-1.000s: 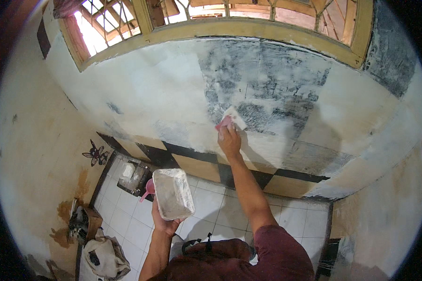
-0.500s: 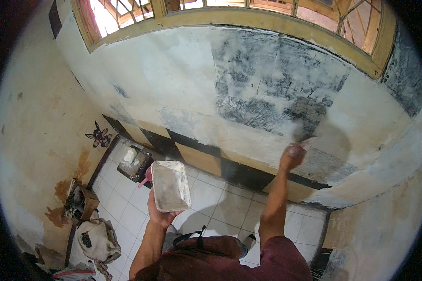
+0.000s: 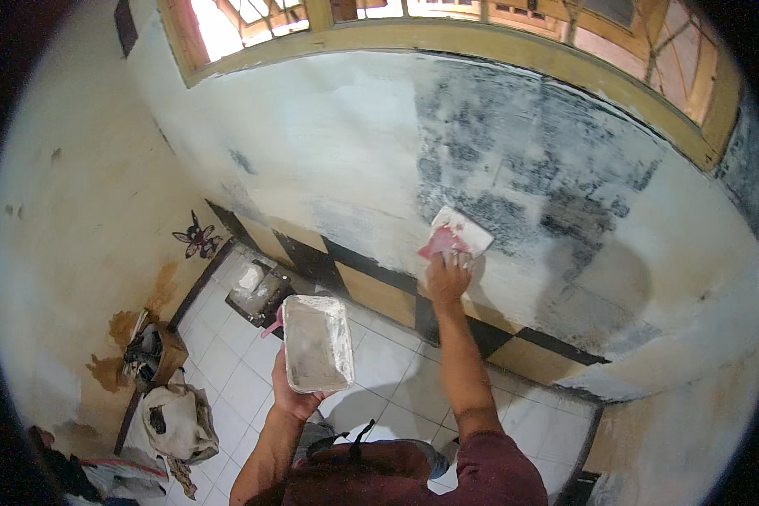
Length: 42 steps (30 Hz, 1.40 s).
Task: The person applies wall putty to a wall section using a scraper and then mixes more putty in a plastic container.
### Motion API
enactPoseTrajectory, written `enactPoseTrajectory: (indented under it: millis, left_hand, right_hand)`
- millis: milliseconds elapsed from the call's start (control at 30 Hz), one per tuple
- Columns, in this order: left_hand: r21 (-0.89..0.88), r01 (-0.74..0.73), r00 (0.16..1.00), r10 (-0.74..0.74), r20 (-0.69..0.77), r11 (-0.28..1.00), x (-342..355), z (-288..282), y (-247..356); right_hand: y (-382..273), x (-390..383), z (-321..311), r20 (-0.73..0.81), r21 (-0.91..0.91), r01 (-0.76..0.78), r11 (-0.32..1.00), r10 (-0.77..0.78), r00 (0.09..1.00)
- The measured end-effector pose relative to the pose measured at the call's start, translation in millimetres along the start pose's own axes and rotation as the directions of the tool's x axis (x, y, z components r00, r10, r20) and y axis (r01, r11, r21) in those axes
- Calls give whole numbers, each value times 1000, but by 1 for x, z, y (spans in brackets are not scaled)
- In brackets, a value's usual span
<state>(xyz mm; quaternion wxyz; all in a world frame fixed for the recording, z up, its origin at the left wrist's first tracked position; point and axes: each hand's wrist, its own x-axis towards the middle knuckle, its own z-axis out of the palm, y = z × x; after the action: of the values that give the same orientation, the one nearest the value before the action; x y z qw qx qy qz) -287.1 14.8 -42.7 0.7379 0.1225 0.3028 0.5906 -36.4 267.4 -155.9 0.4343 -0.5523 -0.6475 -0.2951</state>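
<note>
Pale, patchy wall [image 3: 346, 126] fills much of the head view below a yellow window frame [image 3: 447, 34], with a broad dark patch [image 3: 523, 126] on its right-hand part and black-and-tan checks [image 3: 371, 291] along its foot, above a white tiled floor [image 3: 388, 358]. Right of the middle, the right hand [image 3: 449, 274] pinches a pink-and-white spreader [image 3: 468, 234] — fingers drawn together on its near side, the white blade slanting up and away to the right. That blade lies over the lower left edge of the dark patch and seems to rest on the wall. Lower and to the left, the left hand [image 3: 295, 390] is curled under the near end of a pale tray [image 3: 316, 346], holding it up; most of its fingers are hidden. White smears coat the tray's rim and right side — and a pink handle [image 3: 273, 325] pokes out just beside its left edge. Beyond that, a dark slab [image 3: 268, 297] on the floor bears a white lump [image 3: 249, 277]. At the far left stand a brown box [image 3: 173, 356] and a cream bag [image 3: 190, 426].
</note>
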Motion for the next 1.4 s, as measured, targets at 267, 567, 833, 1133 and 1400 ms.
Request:
enactPoseTrajectory:
  millis: [267, 567, 833, 1133, 1400]
  left_hand:
    - [42, -4, 997, 7, -73, 999, 10, 9, -2]
    - [37, 89, 996, -89, -1, 995, 28, 13, -9]
    - [11, 140, 987, -141, 81, 990, 39, 15, -16]
    - [72, 149, 973, -160, 168, 986, 51, 26, -16]
    - [53, 79, 991, -84, 100, 995, 66, 15, -10]
  right_hand:
    - [42, -86, 17, 506, 169, 73, 983, -150, 849]
    - [78, 8, -26, 500, -7, 108, 994, -90, 862]
    - [2, 5, -159, 608, 372, -476, 797, 178, 774]
    - [-78, 14, -215, 702, 653, -748, -121, 466, 538]
    - [-113, 15, -217, 677, 572, -812, 117, 493, 547]
